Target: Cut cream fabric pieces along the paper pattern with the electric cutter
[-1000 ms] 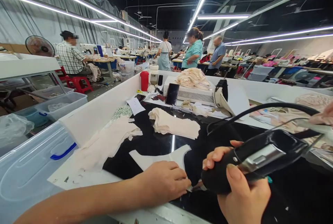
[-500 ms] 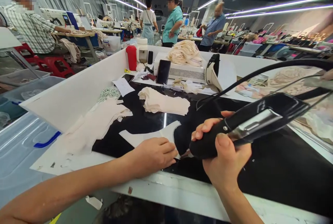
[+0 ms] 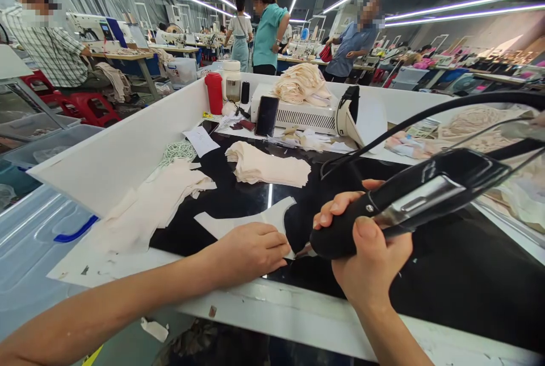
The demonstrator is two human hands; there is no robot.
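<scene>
My right hand [image 3: 370, 247] is wrapped round a black corded hand tool [image 3: 409, 201] with a shiny metal lever along its side. The tool's thin tip [image 3: 304, 251] points left, close to the lower right corner of a white curved fabric piece [image 3: 242, 223]. Over that piece's near edge rests my left hand [image 3: 255, 248], its fingers bent and held together, pressing the cloth down on the black tabletop [image 3: 443, 275]; the fingertips are partly hidden. Beyond it lies a folded stack of cream fabric pieces [image 3: 268, 164]. More cut pieces [image 3: 157, 207] are heaped to the left.
A white box unit [image 3: 306, 119] bearing bundled fabric [image 3: 302, 85] stands at the back, beside a phone [image 3: 267, 116], a red cup [image 3: 214, 93] and a jar [image 3: 233, 82]. The tool's black cable [image 3: 409, 127] arches across the right. Several people are at sewing tables beyond.
Both hands, the tool and the fabric piece have hardly moved. In the background, the person in the teal top has shifted left and the person in blue has shifted right.
</scene>
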